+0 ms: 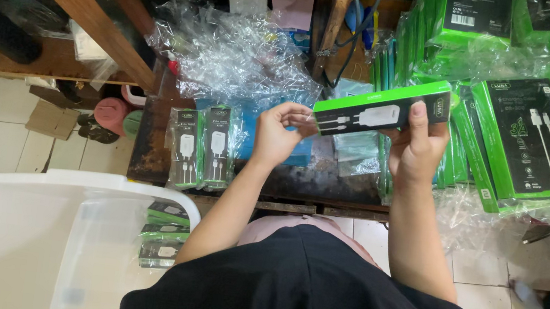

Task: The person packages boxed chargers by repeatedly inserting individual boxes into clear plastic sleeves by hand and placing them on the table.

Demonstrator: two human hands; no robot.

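Charger box [382, 110], green and black and long in shape, sits level in the air above the dark table [149, 153], held between both hands. The right hand [419, 151] clamps its fingers on the right end, thumb pressed on the front face. The left hand [277, 134] meets the left end with fingers curled together at the box's edge, seemingly pinching something thin there, though what it is I cannot tell.

Handling it well, by my judgement, means keeping the right grip firm and the box level while the left fingertips work only at the end, so the corners stay uncrushed.

Just left of the hands, two wrapped boxes [202, 146] lie side by side on the table. A heap of clear plastic sleeves [238, 52] lies behind. Stacks of green boxes [523, 129] crowd the right, and a white tub [34, 237] with a few wrapped boxes stands below left.
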